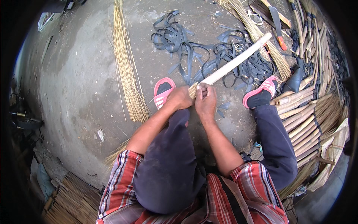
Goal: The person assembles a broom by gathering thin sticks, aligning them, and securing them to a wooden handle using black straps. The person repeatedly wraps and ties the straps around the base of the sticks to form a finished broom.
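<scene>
A pale, smooth wooden stick [238, 61] slants up to the right, its lower end meeting a bundle of straw bristles [193, 90]. My left hand [180, 98] is closed around the straw just below that join. Right beside it, my right hand [206, 102] has its fingers curled in against the lower end of the stick, palm partly facing up. Exactly how the fingertips grip there is hidden. The straw's loose tail [116, 153] shows again at the lower left, behind my left forearm and raised knee.
A long straw bundle [128, 67] lies on the floor to the left. Tangled dark rubber strips [175, 37] spread ahead of my feet. Farther right are more straw [274, 52], a knife with an orange handle [278, 28] and stacked cane-handled brooms [302, 130].
</scene>
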Demonstrator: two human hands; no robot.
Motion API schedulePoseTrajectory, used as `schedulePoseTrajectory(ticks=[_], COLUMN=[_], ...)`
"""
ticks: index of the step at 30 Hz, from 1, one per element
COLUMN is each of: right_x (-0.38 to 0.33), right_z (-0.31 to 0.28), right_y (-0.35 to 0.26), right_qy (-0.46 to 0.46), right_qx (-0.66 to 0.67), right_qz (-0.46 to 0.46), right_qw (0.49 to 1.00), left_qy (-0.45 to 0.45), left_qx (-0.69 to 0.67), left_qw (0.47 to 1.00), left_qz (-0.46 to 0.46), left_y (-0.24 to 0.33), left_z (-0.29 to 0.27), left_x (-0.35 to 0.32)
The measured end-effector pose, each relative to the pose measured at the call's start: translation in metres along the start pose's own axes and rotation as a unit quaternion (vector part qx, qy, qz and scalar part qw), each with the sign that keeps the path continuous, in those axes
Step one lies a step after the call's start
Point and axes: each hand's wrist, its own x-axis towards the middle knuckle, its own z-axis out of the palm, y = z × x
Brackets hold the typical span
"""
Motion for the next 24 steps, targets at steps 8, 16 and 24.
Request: schedulePoseTrajectory(ticks=[8,16,24], right_x=[0.008,0.0,-0.018], right_z=[-0.004,0.004,0.017], right_y=[0.001,0.007,0.012], right_qy=[-0.082,-0.053,-0.029], right_qx=[-0.154,0.226,0.3], right_qz=[-0.039,0.371,0.404], right_qw=[0.984,0.899,0.864], left_qy=[0.005,-0.016,-0.035], left_qx=[0.0,-0.002,-0.04], left_qw=[1.0,0.999,0.998], left_qz=[-0.018,-0.035,-0.033], left_y=[-0.004,0.004,0.003], left_z=[0.004,0.0,-0.005], left_x=[0.002,-0.001,-0.001])
